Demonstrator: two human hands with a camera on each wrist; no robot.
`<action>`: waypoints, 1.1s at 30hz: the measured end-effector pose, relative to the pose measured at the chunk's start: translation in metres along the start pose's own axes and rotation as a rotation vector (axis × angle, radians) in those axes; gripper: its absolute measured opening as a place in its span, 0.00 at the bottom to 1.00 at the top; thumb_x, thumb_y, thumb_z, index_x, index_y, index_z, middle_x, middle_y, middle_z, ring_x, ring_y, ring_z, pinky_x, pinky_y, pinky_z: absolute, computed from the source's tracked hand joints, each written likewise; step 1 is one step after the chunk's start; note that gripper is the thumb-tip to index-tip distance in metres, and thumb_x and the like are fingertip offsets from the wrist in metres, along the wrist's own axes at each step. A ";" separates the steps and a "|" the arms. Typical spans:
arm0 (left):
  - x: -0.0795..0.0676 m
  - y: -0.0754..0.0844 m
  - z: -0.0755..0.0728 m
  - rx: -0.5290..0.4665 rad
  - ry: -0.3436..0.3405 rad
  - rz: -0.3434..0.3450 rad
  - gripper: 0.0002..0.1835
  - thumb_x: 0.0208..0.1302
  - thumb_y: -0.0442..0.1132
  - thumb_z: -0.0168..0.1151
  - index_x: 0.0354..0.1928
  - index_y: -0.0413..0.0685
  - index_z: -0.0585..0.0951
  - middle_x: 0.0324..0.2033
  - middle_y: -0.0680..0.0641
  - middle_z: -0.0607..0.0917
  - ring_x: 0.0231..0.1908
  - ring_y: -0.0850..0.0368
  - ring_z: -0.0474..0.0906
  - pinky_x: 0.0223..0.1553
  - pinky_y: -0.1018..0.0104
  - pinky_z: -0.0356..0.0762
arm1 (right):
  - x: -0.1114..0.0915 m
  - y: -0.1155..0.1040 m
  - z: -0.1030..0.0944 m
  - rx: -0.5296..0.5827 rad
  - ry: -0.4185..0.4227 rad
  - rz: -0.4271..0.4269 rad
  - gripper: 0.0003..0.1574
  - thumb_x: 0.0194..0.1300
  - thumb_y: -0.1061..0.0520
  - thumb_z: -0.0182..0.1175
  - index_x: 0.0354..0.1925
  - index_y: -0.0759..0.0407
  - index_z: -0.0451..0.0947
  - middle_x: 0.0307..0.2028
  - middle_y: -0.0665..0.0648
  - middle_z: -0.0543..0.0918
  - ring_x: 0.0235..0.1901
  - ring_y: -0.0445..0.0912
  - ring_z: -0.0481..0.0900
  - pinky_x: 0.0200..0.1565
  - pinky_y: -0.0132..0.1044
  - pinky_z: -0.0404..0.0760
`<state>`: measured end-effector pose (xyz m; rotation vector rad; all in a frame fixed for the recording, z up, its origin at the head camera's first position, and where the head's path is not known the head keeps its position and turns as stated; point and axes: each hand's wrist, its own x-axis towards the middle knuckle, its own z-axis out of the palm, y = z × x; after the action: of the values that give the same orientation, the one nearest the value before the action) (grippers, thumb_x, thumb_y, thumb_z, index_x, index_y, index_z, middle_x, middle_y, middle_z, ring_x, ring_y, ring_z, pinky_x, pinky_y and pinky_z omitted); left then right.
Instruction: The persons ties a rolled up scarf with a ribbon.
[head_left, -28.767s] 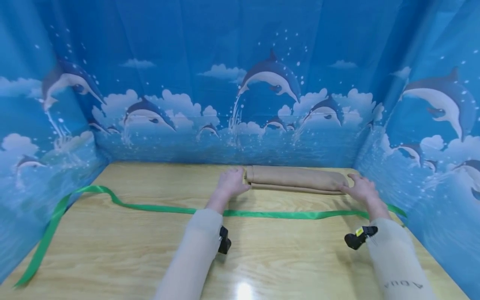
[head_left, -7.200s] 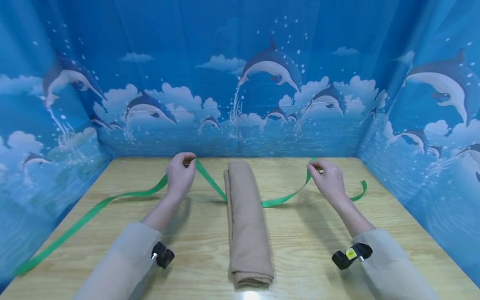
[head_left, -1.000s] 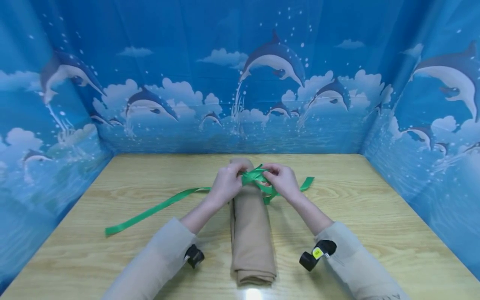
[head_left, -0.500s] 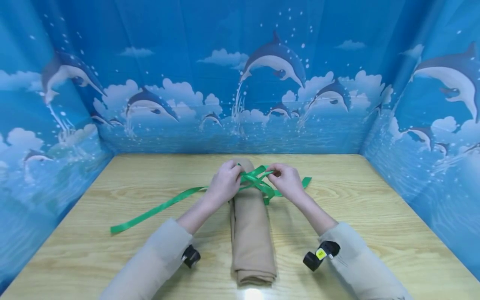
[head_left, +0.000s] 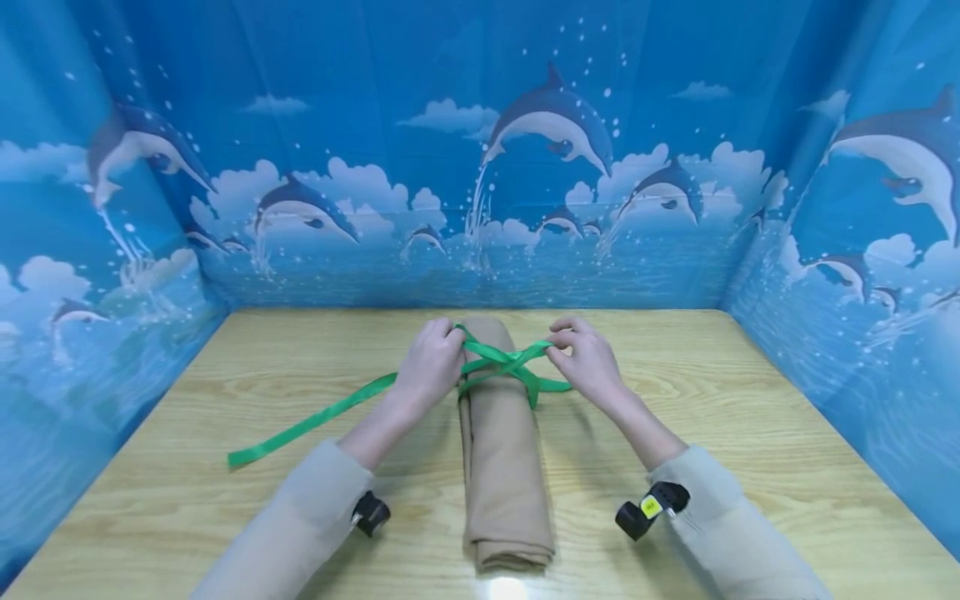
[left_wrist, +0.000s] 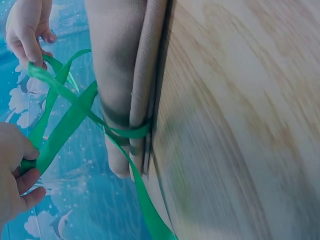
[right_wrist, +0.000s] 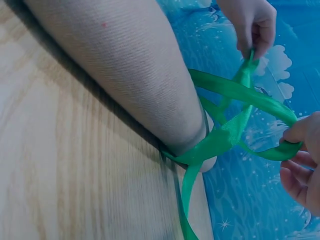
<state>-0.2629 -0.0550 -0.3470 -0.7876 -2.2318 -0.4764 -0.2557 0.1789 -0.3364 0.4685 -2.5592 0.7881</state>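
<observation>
A rolled tan cloth (head_left: 506, 467) lies lengthwise on the table, its folded end toward me. Around its far part runs a green ribbon (head_left: 513, 364), crossed on top with a loop to each side. My left hand (head_left: 433, 360) pinches the ribbon left of the roll. On the other side my right hand (head_left: 588, 358) pinches a loop between thumb and finger. The left wrist view shows the ribbon (left_wrist: 75, 112) crossing above the roll (left_wrist: 117, 65). In the right wrist view a ribbon loop bends into the right fingers (right_wrist: 295, 135).
One loose ribbon tail (head_left: 300, 427) trails over the wooden table (head_left: 225, 525) on the left. Blue dolphin-print curtains (head_left: 420, 150) stand along the back and both sides. A small black camera sits on each wrist (head_left: 651, 510).
Over the last second my hands have moved apart, drawing the ribbon loops outward. Earlier, the roll lay crosswise at the back; it was then turned lengthwise over the ribbon.
</observation>
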 end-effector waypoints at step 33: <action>-0.016 -0.035 -0.030 0.115 0.012 0.012 0.06 0.45 0.20 0.57 0.23 0.35 0.78 0.18 0.44 0.78 0.18 0.50 0.73 0.19 0.62 0.73 | -0.001 0.013 -0.028 -0.037 -0.034 0.102 0.09 0.60 0.62 0.57 0.38 0.64 0.81 0.36 0.61 0.82 0.25 0.48 0.76 0.27 0.39 0.73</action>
<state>-0.2620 -0.1037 -0.3423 -0.7359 -2.2202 -0.3422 -0.2527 0.2061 -0.3216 0.3452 -2.6419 0.7732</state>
